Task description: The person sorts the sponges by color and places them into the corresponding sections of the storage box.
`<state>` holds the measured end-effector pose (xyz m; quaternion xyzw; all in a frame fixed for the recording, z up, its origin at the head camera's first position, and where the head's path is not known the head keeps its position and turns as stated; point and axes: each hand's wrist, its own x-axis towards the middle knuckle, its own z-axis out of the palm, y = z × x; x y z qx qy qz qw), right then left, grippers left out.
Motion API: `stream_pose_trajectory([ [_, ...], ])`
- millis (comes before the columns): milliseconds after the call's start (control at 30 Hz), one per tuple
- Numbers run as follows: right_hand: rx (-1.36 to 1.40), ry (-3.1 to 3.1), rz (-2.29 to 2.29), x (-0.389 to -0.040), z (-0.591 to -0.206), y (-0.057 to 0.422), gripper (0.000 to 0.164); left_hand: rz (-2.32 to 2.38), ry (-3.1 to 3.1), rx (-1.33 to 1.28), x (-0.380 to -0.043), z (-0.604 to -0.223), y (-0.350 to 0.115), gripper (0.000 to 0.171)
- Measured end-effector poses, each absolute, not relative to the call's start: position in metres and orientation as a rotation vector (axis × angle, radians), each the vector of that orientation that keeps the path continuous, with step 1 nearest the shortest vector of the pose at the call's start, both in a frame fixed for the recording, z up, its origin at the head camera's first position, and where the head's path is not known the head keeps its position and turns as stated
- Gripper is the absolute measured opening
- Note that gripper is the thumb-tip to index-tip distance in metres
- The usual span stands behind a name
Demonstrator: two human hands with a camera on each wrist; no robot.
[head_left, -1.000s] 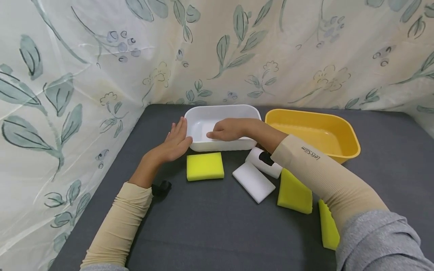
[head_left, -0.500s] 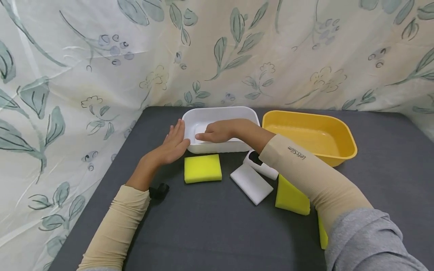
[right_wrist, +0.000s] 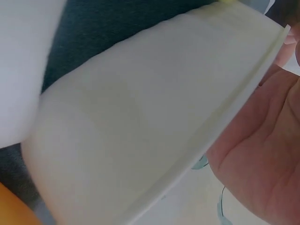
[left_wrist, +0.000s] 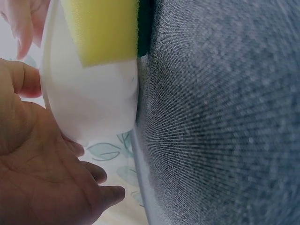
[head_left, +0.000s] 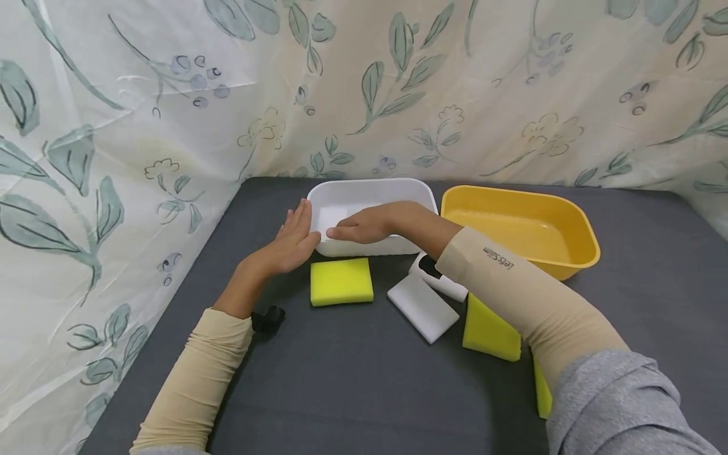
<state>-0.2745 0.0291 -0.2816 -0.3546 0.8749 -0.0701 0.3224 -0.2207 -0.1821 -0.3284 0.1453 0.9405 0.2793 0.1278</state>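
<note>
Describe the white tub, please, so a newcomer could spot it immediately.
Look to the back of the dark table. The white tub stands on the left, the left hand at its end. Its colour separates it from the yellow tub beside it.

The white tub (head_left: 370, 248) is plain; from it in the head view, the amber-yellow tub (head_left: 506, 221) lies at 3 o'clock, the lemon-yellow sponge (head_left: 341, 282) towards 6, the plain white block (head_left: 423, 308) at 5, the duller yellow-green sponge (head_left: 491, 330) at 4. The table (head_left: 352, 392) is solid charcoal. At 12, the off-white backdrop (head_left: 318, 148) carries grey-green leaves, bluish berries, pale-yellow flowers. Dark lettering marks the right beige sleeve (head_left: 506, 284).
</note>
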Motion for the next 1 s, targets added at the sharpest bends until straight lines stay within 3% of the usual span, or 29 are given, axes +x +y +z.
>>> stream_pose_trajectory([
  [500,-1.079,2.292,-0.152,-0.260,-0.276,0.048,0.077,0.828,2.717,0.427,-0.228,-0.325,-0.185,0.073],
  [1000,-1.411,2.438,0.060,-0.203,-0.275,0.100,0.092,0.826,2.705,0.427,-0.230,-0.324,-0.186,0.073],
])
